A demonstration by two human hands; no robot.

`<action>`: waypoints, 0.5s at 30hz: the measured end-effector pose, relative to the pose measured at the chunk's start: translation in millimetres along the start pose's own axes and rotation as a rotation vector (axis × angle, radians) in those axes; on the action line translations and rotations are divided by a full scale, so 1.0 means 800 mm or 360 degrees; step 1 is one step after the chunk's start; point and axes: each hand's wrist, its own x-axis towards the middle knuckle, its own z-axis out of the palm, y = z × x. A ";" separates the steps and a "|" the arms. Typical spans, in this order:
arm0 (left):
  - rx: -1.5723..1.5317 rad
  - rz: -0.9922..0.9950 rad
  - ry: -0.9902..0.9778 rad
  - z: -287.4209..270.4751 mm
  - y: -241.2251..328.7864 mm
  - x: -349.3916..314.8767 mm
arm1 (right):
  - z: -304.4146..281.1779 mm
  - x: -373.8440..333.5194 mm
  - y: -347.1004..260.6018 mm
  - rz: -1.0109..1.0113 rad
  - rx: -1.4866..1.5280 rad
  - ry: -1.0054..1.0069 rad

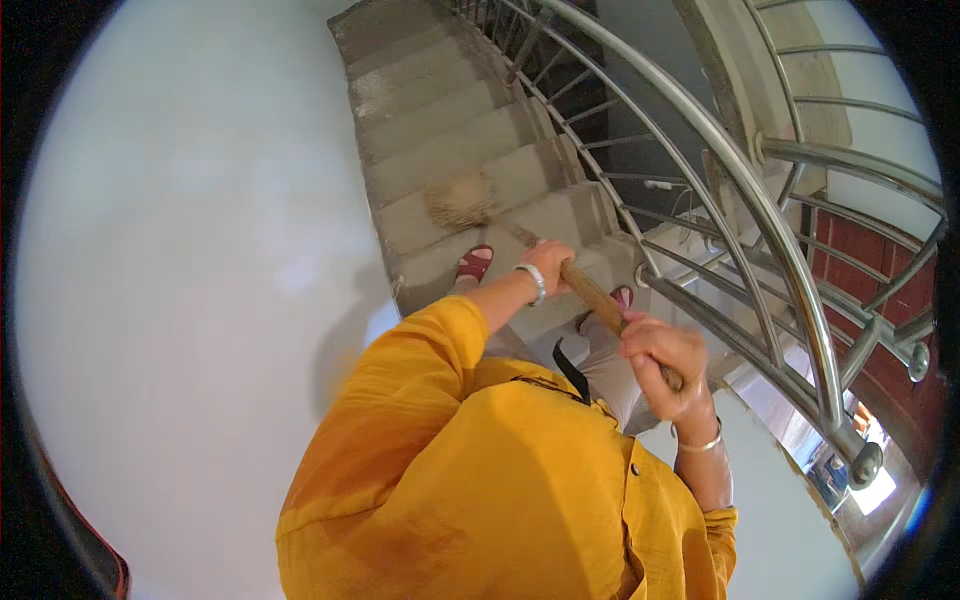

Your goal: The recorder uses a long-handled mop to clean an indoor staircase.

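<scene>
Grips the broom handle (596,298) in wrapped fingers of left hand (549,266) and right hand (668,365), but risks striking the railing (803,275) by swinging wide.

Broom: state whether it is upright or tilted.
Tilted. The broom slants from the right hand, through the left hand, down to blurred bristles over the steps; whether they touch, I cannot tell.

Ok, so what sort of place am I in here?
It looks like an indoor stairwell, perhaps in a house: rough, bare concrete steps, a shiny metal stair railing curving along the right, and a plain white wall on the left.
</scene>
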 end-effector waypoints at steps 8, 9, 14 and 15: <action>-0.0002 0.0379 -0.0138 -0.037 0.055 0.038 | -0.001 -0.008 -0.069 -0.0321 -0.0421 -0.0082; -0.0032 0.0448 -0.0215 -0.047 0.066 0.036 | -0.004 -0.010 -0.079 -0.0332 -0.0422 -0.0081; -0.0423 0.0486 -0.0985 -0.096 0.097 0.044 | -0.048 -0.010 -0.068 -0.0451 0.0507 -0.0068; -0.0465 0.0629 -0.1041 -0.093 0.091 0.048 | -0.054 -0.016 -0.065 -0.0326 0.0615 0.0106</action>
